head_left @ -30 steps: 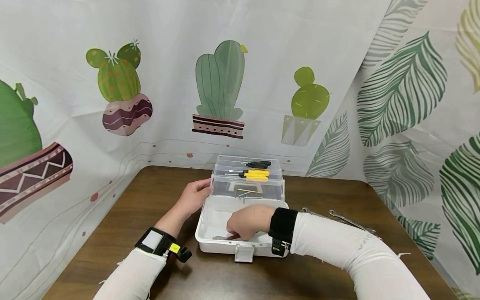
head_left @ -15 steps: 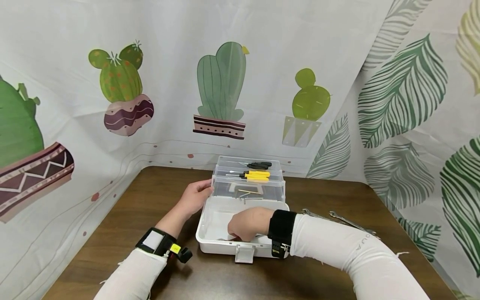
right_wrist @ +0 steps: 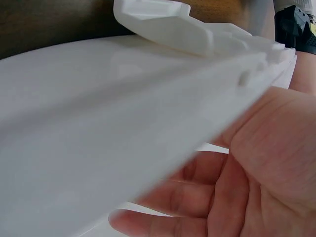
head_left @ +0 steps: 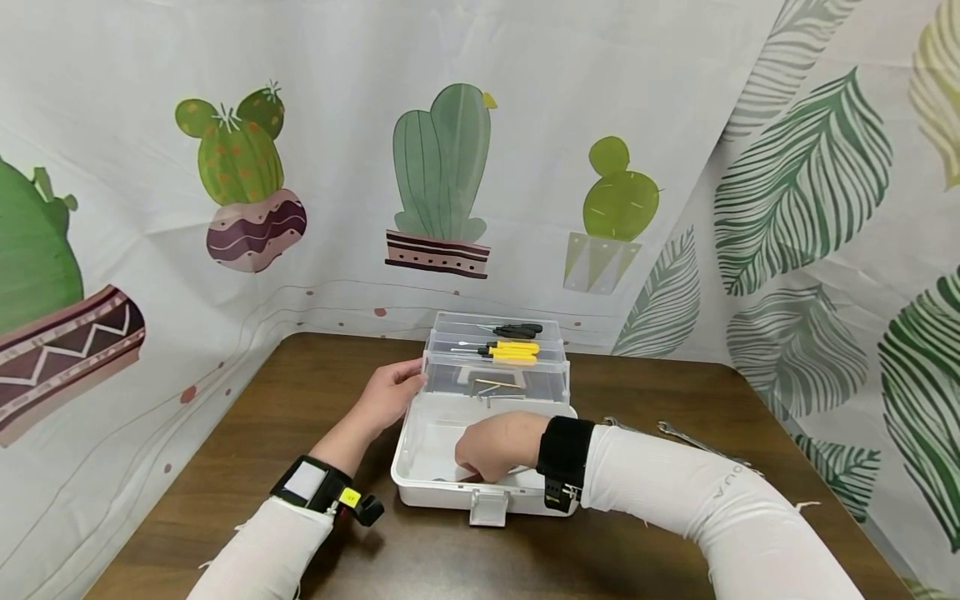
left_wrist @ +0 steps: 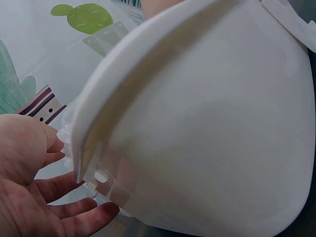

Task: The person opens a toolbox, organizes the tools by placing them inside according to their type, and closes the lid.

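Observation:
An open white plastic toolbox (head_left: 399, 467) stands on the table, its clear stepped trays (head_left: 442, 379) raised at the back. My left hand (head_left: 386, 393) holds the trays' left edge, thumb and fingers around the corner; the left wrist view shows its fingertips (left_wrist: 103, 217) against the clear plastic. My right hand (head_left: 498, 446) reaches down inside the box near the front wall, fingers curled. A sliver of grey metal, apparently a wrench (head_left: 441, 480), shows beside its fingers. In the right wrist view the white wall covers part of the fingers (right_wrist: 197, 197).
Yellow-handled screwdrivers (head_left: 517, 350) and black-handled tools (head_left: 517, 331) lie in the upper trays, with several hex keys (head_left: 501, 386) in the lowest. Metal wrenches (head_left: 701, 443) lie on the wooden table (head_left: 300, 375) to the right. The front latch (head_left: 489, 507) hangs down. A printed cloth hangs behind.
The grey metal end beside my right fingers sits lower and shows less than a second ago. My right hand has barely shifted, and my left hand stays on the trays' edge.

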A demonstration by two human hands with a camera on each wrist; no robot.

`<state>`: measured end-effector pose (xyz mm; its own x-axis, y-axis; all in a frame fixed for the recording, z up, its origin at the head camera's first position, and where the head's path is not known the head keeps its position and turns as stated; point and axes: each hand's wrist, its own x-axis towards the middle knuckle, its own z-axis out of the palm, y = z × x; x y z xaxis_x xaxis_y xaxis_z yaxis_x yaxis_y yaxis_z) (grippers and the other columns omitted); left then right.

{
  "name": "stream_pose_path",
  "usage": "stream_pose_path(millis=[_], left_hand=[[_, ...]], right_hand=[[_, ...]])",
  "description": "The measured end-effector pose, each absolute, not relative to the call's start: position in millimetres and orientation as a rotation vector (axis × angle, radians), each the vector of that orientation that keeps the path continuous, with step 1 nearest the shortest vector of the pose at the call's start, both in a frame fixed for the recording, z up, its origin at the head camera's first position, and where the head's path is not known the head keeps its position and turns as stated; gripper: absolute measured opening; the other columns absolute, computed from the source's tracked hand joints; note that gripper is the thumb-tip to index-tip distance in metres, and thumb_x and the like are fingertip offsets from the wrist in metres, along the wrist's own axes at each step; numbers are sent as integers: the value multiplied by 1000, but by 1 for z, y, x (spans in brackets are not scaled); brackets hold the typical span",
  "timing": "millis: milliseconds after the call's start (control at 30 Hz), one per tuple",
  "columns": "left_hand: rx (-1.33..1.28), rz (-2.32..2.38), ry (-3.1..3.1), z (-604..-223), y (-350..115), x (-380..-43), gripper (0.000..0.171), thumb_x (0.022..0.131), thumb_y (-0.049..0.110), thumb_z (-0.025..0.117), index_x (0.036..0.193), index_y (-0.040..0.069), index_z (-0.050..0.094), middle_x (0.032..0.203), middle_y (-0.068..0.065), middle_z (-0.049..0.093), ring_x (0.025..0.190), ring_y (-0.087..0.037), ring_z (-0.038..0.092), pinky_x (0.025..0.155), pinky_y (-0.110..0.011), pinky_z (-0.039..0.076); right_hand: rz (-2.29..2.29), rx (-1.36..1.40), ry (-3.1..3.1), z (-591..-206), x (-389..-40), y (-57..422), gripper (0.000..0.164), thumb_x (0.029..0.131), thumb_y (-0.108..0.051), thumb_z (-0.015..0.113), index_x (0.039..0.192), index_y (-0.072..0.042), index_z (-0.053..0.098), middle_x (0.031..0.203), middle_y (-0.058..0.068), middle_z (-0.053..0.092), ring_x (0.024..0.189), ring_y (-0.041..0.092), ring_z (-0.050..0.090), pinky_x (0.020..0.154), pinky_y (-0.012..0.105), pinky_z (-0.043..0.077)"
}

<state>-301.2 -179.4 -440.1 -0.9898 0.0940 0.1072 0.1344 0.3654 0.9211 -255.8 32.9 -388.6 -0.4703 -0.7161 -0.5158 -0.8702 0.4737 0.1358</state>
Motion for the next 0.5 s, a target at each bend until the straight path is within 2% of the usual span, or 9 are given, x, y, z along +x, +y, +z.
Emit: stream_pose_path(millis=[233, 367, 500], left_hand=[[-215, -1751, -2562, -441, -179, -302, 44, 106, 23, 56, 148, 10, 57, 142, -17, 64, 127, -32, 64, 103, -48, 56], [-217, -1750, -2562, -442, -180, -304, 44, 106, 22, 56, 148, 9, 57, 142, -19, 63, 126, -33, 65, 102, -48, 57], [-219, -1749, -2561, -442, -180, -304, 44, 106, 22, 55, 148, 9, 56, 142, -20, 63, 125, -33, 65, 101, -47, 57]], right_hand=[[434, -1264, 2313, -384, -258, 35, 16, 92, -5, 66, 83, -19, 64, 76, -8, 59, 70, 9, 52, 63, 23, 45], [378, -1253, 2298, -379, -259, 39, 13, 95, -7, 63, 98, -19, 67, 86, -7, 62, 78, 10, 55, 70, 24, 48], [304, -1302, 2323, -373, -261, 47, 24, 95, -7, 63, 114, -21, 69, 98, -8, 66, 86, 9, 58, 80, 25, 51]])
